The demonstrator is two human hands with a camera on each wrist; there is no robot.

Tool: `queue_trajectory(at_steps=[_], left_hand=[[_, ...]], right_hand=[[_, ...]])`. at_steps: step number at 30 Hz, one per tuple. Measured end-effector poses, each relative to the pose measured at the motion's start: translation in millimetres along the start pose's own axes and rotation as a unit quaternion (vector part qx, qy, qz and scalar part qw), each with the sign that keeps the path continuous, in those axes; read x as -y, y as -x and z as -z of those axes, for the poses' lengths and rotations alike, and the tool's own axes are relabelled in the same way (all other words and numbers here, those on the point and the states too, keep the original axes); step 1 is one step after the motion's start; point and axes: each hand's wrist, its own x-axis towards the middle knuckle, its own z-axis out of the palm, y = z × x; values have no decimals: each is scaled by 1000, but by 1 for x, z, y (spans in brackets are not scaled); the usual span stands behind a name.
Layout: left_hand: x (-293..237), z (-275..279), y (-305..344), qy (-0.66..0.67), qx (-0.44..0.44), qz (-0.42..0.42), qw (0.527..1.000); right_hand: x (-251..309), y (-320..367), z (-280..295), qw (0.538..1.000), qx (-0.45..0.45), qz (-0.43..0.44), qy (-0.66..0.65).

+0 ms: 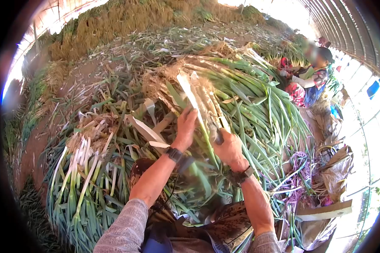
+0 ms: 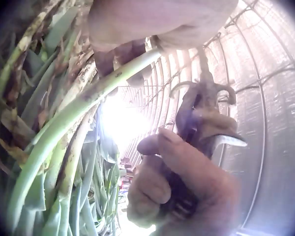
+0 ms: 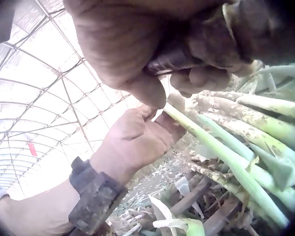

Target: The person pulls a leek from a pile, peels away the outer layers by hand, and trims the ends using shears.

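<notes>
I hold one long leek [image 1: 197, 101] up over the pile; its pale stalk [image 2: 83, 105] runs between both hands and shows again as the stalk [image 3: 221, 150] in the right wrist view. My left hand [image 1: 185, 126] grips it from the left, fingers curled round it [image 3: 137, 137]. My right hand [image 1: 229, 146] is closed on a dark-handled knife [image 1: 217, 131] set against the stalk. The left wrist view shows the knife [image 2: 199, 115] in the right hand [image 2: 179, 189]. Its dark handle [image 3: 172, 59] sits in the fist [image 3: 132, 44].
A big heap of green leeks [image 1: 257, 105] lies ahead. Trimmed white-stemmed leeks [image 1: 84, 168] lie at the left. Purple ties [image 1: 297, 168] and brown bags [image 1: 337, 168] are at the right. Another person [image 1: 310, 76] sits at the back right under the greenhouse roof.
</notes>
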Motion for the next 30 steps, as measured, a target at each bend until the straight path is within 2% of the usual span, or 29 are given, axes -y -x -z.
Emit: queue_trajectory(at_steps=[2, 4, 7, 9, 12, 14, 16, 18, 19, 20, 23, 25, 26, 28, 30], left_hand=[[4, 4, 0, -12, -16, 0, 1000], [16, 20, -7, -82, -3, -5, 997], [9, 10, -2, -38, 19, -46, 998], [2, 6, -2, -43, 18, -35, 998], [10, 23, -4, -49, 18, 3, 999], [18, 32, -5, -32, 6, 93, 995], [36, 43, -1, -23, -24, 114, 993], [58, 55, 8, -62, -26, 182, 981], [66, 52, 17, -74, -39, 190, 978], [76, 58, 22, -40, -1, 222, 974], [104, 73, 23, -78, -7, 215, 974], [95, 72, 20, -44, -32, 206, 977], [90, 71, 10, -91, -77, 166, 979], [45, 65, -2, -98, -68, 81, 990], [-6, 50, -8, -60, -94, 42, 993]], right_hand=[[-1, 0, 0, 1000, 12, 13, 5], [-1, 1, -2, 1000, 11, 15, 4], [-5, 1, -2, 1000, 6, 8, -2], [-7, 3, 2, 1000, 3, -3, -12], [-21, 17, 14, 998, 47, -32, 1], [-46, 29, 22, 988, 136, -70, 35], [-64, 47, 36, 985, 156, -70, 20], [-92, 64, 36, 962, 220, -93, 132], [-100, 72, 37, 962, 220, -98, 132], [-109, 79, 39, 958, 229, -121, 124], [-122, 89, 39, 955, 227, -157, 106], [-134, 94, 30, 963, 198, -167, 81], [-143, 96, 28, 963, 194, -171, 79], [-152, 97, 25, 968, 195, -154, 39], [-142, 95, 31, 974, 189, -112, 62]])
